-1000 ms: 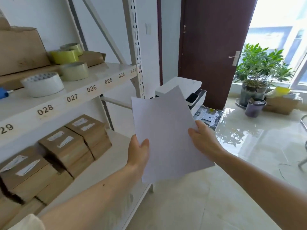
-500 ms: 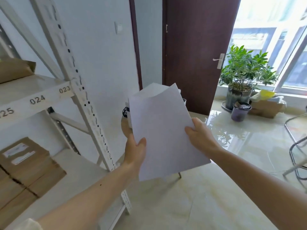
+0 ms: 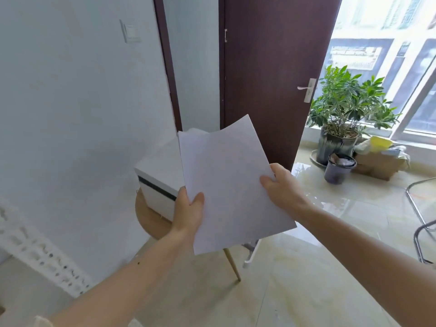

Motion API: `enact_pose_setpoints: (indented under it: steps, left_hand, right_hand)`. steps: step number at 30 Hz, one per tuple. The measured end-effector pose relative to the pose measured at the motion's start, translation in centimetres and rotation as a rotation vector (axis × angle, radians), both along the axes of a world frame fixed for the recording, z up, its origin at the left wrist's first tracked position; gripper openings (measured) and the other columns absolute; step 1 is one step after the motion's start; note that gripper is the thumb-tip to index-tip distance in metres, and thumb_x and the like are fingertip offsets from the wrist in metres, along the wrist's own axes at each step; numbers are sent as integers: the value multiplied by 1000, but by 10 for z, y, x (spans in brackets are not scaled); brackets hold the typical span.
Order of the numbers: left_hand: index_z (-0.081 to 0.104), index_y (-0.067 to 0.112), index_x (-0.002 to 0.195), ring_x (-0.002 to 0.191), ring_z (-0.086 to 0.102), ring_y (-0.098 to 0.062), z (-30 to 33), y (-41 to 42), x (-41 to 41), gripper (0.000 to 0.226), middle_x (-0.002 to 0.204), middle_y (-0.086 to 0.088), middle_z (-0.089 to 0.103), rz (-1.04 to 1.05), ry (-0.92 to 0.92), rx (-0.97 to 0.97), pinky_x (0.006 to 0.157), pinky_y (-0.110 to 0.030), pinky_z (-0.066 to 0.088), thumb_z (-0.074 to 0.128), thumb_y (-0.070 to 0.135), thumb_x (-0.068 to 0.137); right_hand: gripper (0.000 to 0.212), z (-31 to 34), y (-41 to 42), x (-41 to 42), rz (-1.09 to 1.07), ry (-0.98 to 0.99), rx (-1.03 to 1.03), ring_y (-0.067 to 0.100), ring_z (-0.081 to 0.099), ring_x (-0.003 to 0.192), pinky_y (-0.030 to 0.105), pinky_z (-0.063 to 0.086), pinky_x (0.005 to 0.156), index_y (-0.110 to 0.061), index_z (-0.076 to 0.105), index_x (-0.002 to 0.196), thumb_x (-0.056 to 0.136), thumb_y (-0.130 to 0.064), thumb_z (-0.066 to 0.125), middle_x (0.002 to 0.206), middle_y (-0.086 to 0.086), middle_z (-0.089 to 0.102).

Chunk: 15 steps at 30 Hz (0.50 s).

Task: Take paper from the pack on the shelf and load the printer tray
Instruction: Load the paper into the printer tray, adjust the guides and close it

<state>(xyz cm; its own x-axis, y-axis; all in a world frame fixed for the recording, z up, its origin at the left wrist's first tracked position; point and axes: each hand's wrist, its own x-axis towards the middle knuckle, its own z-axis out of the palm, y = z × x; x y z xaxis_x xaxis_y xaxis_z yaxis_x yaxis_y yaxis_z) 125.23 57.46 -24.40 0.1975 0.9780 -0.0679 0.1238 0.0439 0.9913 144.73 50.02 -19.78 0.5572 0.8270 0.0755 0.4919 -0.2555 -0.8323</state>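
A thin stack of white paper (image 3: 226,182) is held up in front of me, tilted, its top corner pointing up. My left hand (image 3: 190,212) grips its lower left edge and my right hand (image 3: 282,188) grips its right edge. Behind the sheets stands a white printer (image 3: 159,182) with a black stripe, on a small round wooden table (image 3: 149,220). The paper hides most of the printer, including its tray. The pack on the shelf is out of view.
The white perforated shelf post (image 3: 40,253) is at the lower left. A dark brown door (image 3: 271,67) stands behind the printer. A potted plant (image 3: 342,114), a small dark bin (image 3: 338,168), a cardboard box (image 3: 379,164) and a metal chair frame (image 3: 422,223) are to the right on the glossy tiled floor.
The view has swung right, away from the shelf, which has slid off to the lower left. The printer and its table are now closer. Both hands keep the same hold on the paper.
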Motion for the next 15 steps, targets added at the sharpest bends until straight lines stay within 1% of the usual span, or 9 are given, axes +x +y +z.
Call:
enact_pose_setpoints:
  steps: [1,3,6,7,8,10,11,12,15]
  left_hand:
    - [50,19,118,97,63,-19,-1,9,13,20,111,0,63,3,6,-9,83,-41,56,48,20,98]
    - [49,18,115,98,63,-21,-2,26,38,18,111,-1,63,10,17,-21,85,-44,56,47,20,98]
    - [49,17,116,100,62,-22,-7,47,74,19,113,-2,62,30,21,-41,88,-44,54,47,18,98]
    - [50,17,117,101,62,-22,-10,53,85,19,113,-2,62,40,24,-45,88,-43,54,47,17,98]
    - [50,16,117,101,62,-22,-13,59,96,20,113,-2,62,49,24,-46,87,-40,54,47,16,98]
    - [51,14,117,100,62,-21,-18,69,117,19,113,-4,62,69,11,-56,78,-33,54,47,15,98]
    - [51,14,116,99,62,-22,-21,73,128,18,112,-5,62,87,5,-67,76,-31,53,47,15,98]
    - [51,13,114,99,62,-22,-23,76,140,17,111,-6,62,111,0,-79,76,-32,53,48,15,98]
    - [52,12,113,98,63,-22,-28,82,174,17,109,-6,63,188,-24,-113,79,-34,54,48,13,97]
  right_hand:
    - [19,0,10,13,4,6,-4,25,62,95,32,46,76,-19,58,108,93,-16,47,104,3,64]
    - [17,-3,29,40,5,8,-15,24,61,92,30,45,73,-17,58,106,93,-15,47,102,4,64]
    - [16,-10,54,77,18,4,-35,22,60,87,27,42,62,-15,58,105,93,-15,47,98,2,62]
    - [17,-13,62,89,28,7,-41,21,60,87,26,42,61,-15,58,105,93,-15,47,97,1,62]
    - [17,-17,70,101,40,11,-47,21,60,87,26,42,61,-16,57,106,93,-15,47,98,1,62]
    - [18,-23,86,125,70,6,-73,17,59,82,24,41,59,-17,58,107,93,-15,46,98,0,62]
    - [18,-27,95,138,87,4,-83,16,59,81,23,41,59,-17,58,106,93,-15,47,98,0,62]
    - [17,-30,104,151,106,6,-87,18,60,83,25,44,62,-15,59,105,92,-15,47,99,1,63]
    - [18,-37,128,190,187,16,-122,26,64,92,35,53,77,-13,59,105,92,-17,47,103,5,66]
